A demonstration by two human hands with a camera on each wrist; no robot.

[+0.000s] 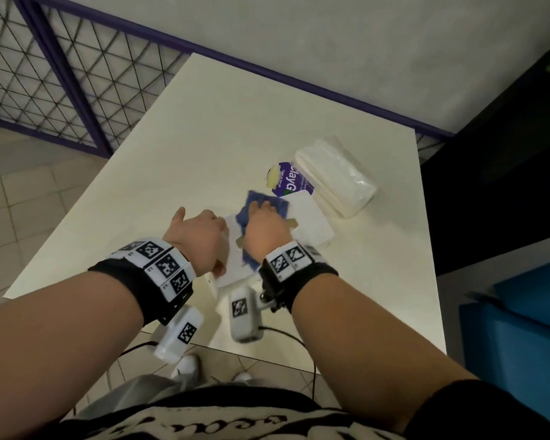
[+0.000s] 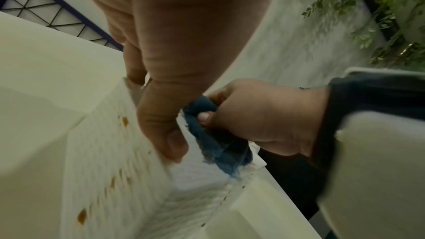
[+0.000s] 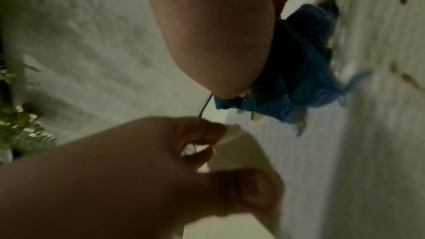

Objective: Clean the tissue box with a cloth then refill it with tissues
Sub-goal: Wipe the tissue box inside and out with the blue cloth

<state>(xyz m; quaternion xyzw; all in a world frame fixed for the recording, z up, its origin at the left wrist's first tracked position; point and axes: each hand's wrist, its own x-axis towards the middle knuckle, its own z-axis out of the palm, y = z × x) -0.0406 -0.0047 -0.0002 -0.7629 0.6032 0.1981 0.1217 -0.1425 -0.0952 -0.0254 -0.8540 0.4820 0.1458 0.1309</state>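
Observation:
A white tissue box (image 1: 308,223) with small brown marks lies flat near the table's front edge. My left hand (image 1: 197,236) grips its left edge, thumb on top and fingers over the far rim (image 2: 158,124). My right hand (image 1: 264,227) presses a bunched blue cloth (image 1: 251,198) onto the box top, and the thumb pinches the cloth (image 2: 216,144). In the right wrist view the blue cloth (image 3: 299,79) sits under my palm against the box (image 3: 310,152). A pack of white tissues (image 1: 334,176) in clear wrap lies beyond the box at the right.
A purple and white printed wrapper (image 1: 291,182) lies between the box and the tissue pack. The white table (image 1: 204,138) stands against a purple mesh railing (image 1: 77,74) and a grey wall. A blue seat (image 1: 521,328) is at the right, with green plants (image 2: 379,15) behind.

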